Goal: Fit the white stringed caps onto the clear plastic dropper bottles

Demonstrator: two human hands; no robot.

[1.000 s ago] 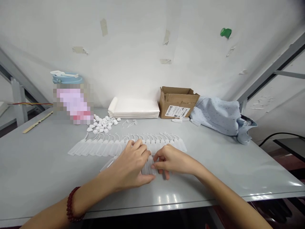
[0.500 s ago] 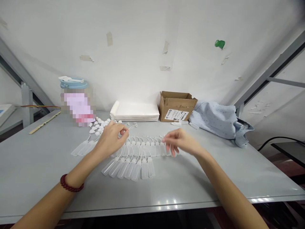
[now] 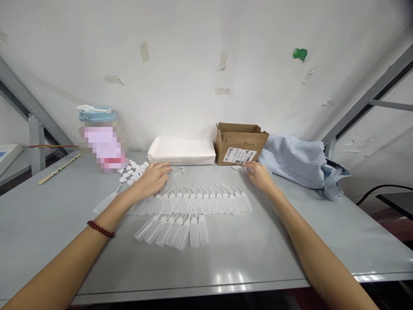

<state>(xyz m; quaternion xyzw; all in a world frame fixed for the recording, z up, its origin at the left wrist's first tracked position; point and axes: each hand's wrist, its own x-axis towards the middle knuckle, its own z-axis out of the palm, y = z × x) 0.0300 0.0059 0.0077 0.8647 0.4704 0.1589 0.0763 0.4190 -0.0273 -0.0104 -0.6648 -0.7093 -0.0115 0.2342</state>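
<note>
Two rows of small translucent plastic bottles lie on the grey table: a long back row [image 3: 206, 202] and a short front row [image 3: 176, 230]. My left hand [image 3: 153, 177] reaches past the back row toward a loose white cap with a strap [image 3: 177, 171], its fingers stretched out and apart. My right hand [image 3: 260, 175] is at the far right, fingers closing round a loose bottle [image 3: 239, 168] lying in front of the cardboard box [image 3: 240, 142]. A pile of white caps [image 3: 134, 171] sits left of my left hand.
A stack of white bags [image 3: 182, 151] lies against the wall. A lidded jug [image 3: 100, 137] stands at the back left, a pale blue cloth [image 3: 298, 161] at the back right. A wooden stick [image 3: 58, 168] lies at the far left. The table's front edge [image 3: 200, 290] is near me.
Both hands left the front row of bottles and moved away from me: the left toward the loose caps, the right out to the bottle by the box.
</note>
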